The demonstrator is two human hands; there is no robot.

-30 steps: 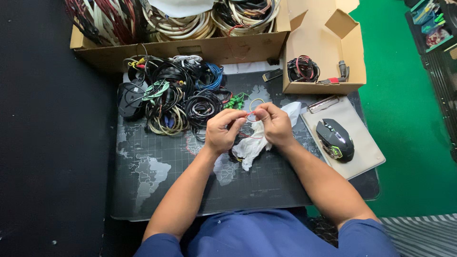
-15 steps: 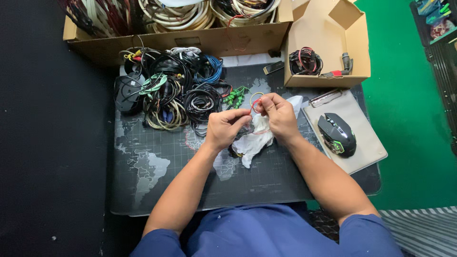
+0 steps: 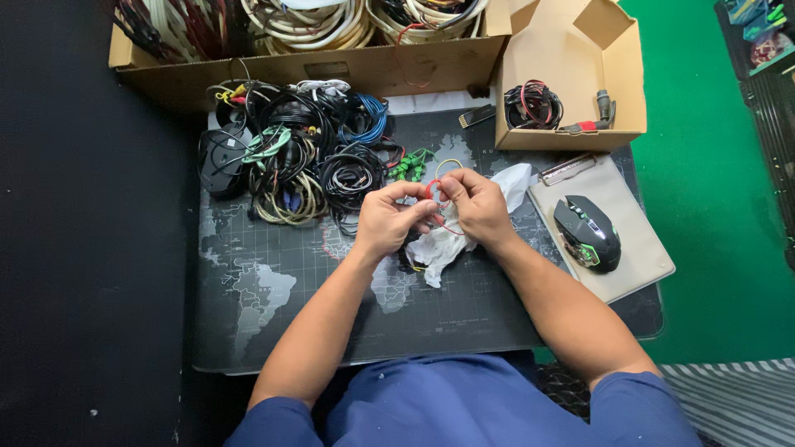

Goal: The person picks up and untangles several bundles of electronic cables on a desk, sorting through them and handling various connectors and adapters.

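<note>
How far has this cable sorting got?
Done, it seems: coiled bundles fill the long cardboard box, and one coil lies in the small box. In hand: the left hand and right hand pinch a small red loop above a white bag. Left: the tangled cable pile on the mat.

Dark surface point(image 3: 91, 248), mostly covered w/ a black desk mat point(image 3: 273, 306) printed w/ a pale world map. Floor on the right is bright green point(image 3: 712, 207); a grey striped rug point(image 3: 737, 397) shows at bottom right. Two cardboard boxes sit along the top edge: long one point(image 3: 331, 74), smaller open one point(image 3: 571, 83). Light is even, no hard shadows.
</note>
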